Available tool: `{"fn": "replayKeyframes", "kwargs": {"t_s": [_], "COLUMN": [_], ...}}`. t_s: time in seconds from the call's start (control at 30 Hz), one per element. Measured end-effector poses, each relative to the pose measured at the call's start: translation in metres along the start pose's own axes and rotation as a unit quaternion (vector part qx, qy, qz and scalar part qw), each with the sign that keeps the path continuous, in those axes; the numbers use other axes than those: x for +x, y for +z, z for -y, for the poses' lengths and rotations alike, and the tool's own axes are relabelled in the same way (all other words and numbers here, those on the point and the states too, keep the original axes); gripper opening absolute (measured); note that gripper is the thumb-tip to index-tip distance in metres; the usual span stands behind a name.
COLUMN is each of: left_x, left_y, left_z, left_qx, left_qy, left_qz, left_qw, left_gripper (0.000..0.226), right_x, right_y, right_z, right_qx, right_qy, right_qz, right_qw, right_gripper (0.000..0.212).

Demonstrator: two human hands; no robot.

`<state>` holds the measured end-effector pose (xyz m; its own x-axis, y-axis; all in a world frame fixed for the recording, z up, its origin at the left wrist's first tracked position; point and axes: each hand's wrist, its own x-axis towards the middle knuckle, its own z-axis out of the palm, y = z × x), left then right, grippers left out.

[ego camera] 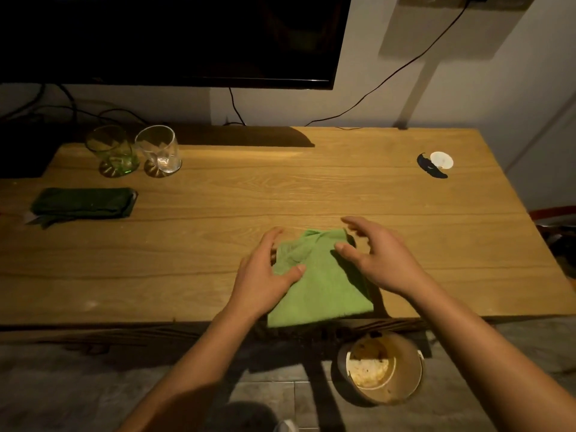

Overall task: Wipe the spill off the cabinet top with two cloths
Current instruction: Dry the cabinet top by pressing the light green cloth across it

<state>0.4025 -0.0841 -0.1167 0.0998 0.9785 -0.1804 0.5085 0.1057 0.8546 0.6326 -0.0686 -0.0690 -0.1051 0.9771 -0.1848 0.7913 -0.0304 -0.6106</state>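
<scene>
A light green cloth [314, 285] lies crumpled on the wooden cabinet top [249, 188], near its front edge and slightly overhanging it. My left hand [265, 272] rests on the cloth's left side, fingers spread, thumb pressing the fabric. Just above the cloth's right side hovers my right hand [377, 254], its fingers curved and apart, holding nothing. A second cloth, dark green and folded [82, 203], lies at the far left of the top. No spill is plainly visible on the wood.
A green-tinted glass [113, 151] and a clear glass [159, 151] stand at the back left. A small white disc [442, 159] and a black object [430, 167] lie back right. A bucket [381, 367] sits on the floor below. A television [171, 39] hangs above.
</scene>
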Motion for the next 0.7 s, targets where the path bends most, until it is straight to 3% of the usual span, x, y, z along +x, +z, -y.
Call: {"fn": "replayKeyframes", "kwargs": {"t_s": [0.07, 0.1, 0.2, 0.33, 0.43, 0.53, 0.7], "left_x": [0.003, 0.001, -0.013, -0.035, -0.047, -0.05, -0.046], "left_y": [0.008, 0.012, 0.03, 0.065, 0.08, 0.075, 0.068], "left_z": [0.006, 0.009, 0.019, 0.016, 0.016, 0.029, 0.031], "left_qx": [0.177, 0.216, 0.288, 0.316, 0.286, 0.303, 0.407], "left_qy": [0.048, 0.091, 0.15, 0.186, 0.157, 0.098, 0.08], "left_qz": [-0.045, -0.051, 0.016, 0.059, 0.08, 0.07, 0.084], "left_qw": [0.982, 0.971, 0.946, 0.929, 0.942, 0.946, 0.906], "left_gripper": [0.072, 0.066, 0.058, 0.08, 0.08, 0.071, 0.062], "right_x": [-0.003, -0.01, -0.024, -0.006, -0.004, -0.024, -0.05], "right_y": [0.021, 0.035, 0.078, 0.099, 0.102, 0.104, 0.12], "right_z": [-0.008, -0.011, -0.019, -0.03, -0.043, -0.051, -0.055], "right_qx": [-0.042, -0.051, -0.141, -0.166, -0.207, -0.219, -0.257], "right_qy": [0.026, 0.014, -0.063, -0.098, -0.123, -0.117, -0.044], "right_qz": [-0.023, -0.03, -0.025, 0.013, 0.067, 0.05, 0.027], "right_qw": [0.999, 0.998, 0.988, 0.981, 0.968, 0.967, 0.965], "right_gripper": [0.06, 0.059, 0.054, 0.061, 0.063, 0.063, 0.066]}}
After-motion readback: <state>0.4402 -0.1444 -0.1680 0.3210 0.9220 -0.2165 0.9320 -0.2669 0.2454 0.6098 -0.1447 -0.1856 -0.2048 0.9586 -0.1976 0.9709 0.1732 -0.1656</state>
